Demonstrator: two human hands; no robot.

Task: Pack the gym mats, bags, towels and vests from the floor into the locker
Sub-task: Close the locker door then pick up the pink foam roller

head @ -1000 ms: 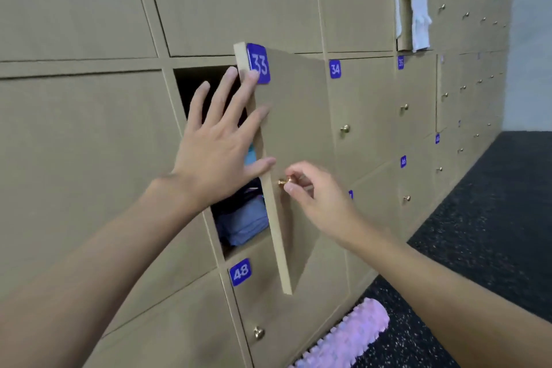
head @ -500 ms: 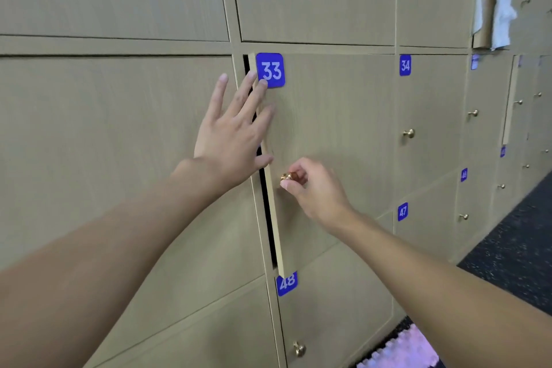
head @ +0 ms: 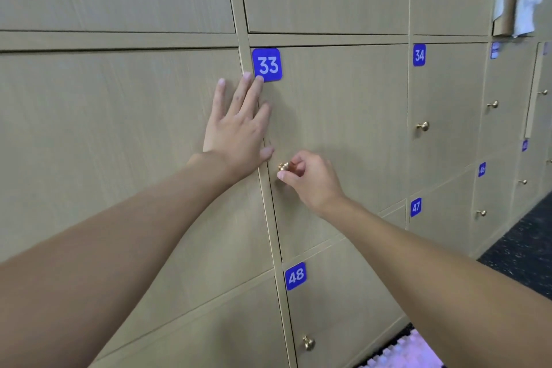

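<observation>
Now tan wooden locker door no. 33 [head: 337, 128] sits flush — left hand [head: 236, 131] flat, fingers straight, at its 9 o'clock edge; right hand [head: 310, 179] pinches small brass knob [head: 283, 166].

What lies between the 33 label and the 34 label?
Only the bare locker door, from the 33 label to the 34 label, in the head view.

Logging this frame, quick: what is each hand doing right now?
Left hand: open, fingers flat against the edge of the locker door.
Right hand: closed, pinching the brass knob.
</observation>
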